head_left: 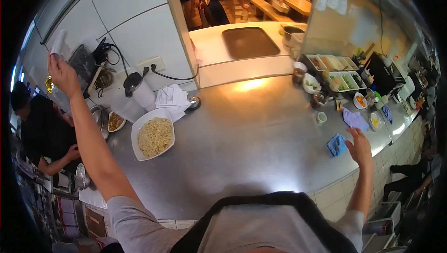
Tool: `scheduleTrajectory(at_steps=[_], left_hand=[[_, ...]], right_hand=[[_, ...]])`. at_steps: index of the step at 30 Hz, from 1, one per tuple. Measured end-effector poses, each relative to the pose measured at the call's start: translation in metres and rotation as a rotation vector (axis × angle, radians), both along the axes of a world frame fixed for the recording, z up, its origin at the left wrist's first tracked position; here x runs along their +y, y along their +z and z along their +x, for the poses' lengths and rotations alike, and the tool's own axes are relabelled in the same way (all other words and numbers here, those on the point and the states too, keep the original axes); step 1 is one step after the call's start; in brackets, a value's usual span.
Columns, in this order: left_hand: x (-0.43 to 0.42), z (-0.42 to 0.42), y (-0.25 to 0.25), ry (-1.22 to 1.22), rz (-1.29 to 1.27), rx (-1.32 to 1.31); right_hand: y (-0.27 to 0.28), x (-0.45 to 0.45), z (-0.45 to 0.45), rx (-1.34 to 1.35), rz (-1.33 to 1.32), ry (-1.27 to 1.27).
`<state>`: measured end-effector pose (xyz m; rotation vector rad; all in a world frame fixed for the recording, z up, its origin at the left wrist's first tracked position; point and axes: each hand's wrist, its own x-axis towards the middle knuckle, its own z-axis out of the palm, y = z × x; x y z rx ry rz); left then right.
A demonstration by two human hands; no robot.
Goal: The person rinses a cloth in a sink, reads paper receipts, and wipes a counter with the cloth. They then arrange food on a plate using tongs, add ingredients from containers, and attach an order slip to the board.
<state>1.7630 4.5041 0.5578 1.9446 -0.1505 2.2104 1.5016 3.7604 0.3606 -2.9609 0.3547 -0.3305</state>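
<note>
Raised at the upper left, my left hand (64,75) has its fingers closed on the lower end of a white roll (58,42) by the tiled wall. My right hand (359,147) is over the right part of the steel counter (242,136), its fingers apart and nothing in them. Just left of it lies a folded blue cloth (336,145), and a lilac cloth (355,120) is above it. A square white bowl (135,137) full of pale, grain-like food stands on the counter's left part.
Papers (171,98), a bell (194,102) and a white jug (143,95) stand behind the bowl. A brown tray (250,42) lies on the pass ledge. Food containers (342,81) line the right. Another person (46,127) works at the far left; people are beyond the opening.
</note>
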Motion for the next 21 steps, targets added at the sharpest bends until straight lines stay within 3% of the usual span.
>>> scheduleTrajectory(at_steps=[1, 3, 5, 7, 8, 9, 10, 13, 15, 17, 18, 21], left_hand=[[-0.026, -0.016, -0.007, -0.141, -0.045, 0.033], [-0.077, -0.045, -0.030, -0.628, -0.412, 0.033], [-0.131, -0.074, -0.054, -1.137, -0.540, -0.033], [-0.155, -0.074, -0.103, -1.445, -0.545, 0.101], [-0.179, -0.077, -0.122, -1.726, -0.774, 0.217], [-0.210, -0.094, -0.131, -1.968, -0.481, 0.578], [-0.232, -0.084, -0.170, -1.878, -0.615, 0.513], [-0.313, -0.119, -0.201, -2.450, -1.411, 0.719], [-0.341, -0.127, -0.222, -2.454, -1.334, 1.039], [-0.370, -0.131, -0.245, -2.184, -1.010, 1.084], [-0.387, -0.132, -0.242, -2.221, -1.278, 1.141], [-0.421, -0.144, -0.252, -2.156, -1.360, 1.076]], right_hand=[[0.009, 0.010, 0.010, -0.006, 0.033, 0.059], [0.029, 0.033, 0.031, -0.068, 0.040, 0.218], [0.048, 0.054, 0.052, -0.161, 0.044, 0.404], [0.067, 0.078, 0.072, -0.181, 0.187, 0.539], [0.076, 0.090, 0.082, -0.163, 0.300, 0.589], [0.081, 0.102, 0.091, -0.204, 0.341, 0.706], [0.083, 0.115, 0.101, -0.242, 0.384, 0.826], [0.075, 0.152, 0.125, -0.212, 0.586, 1.051], [0.070, 0.171, 0.126, -0.053, 0.729, 1.124], [0.065, 0.176, 0.122, 0.178, 0.843, 1.165], [0.063, 0.173, 0.120, 0.276, 0.835, 1.221], [0.052, 0.155, 0.113, 0.340, 0.850, 1.259]])
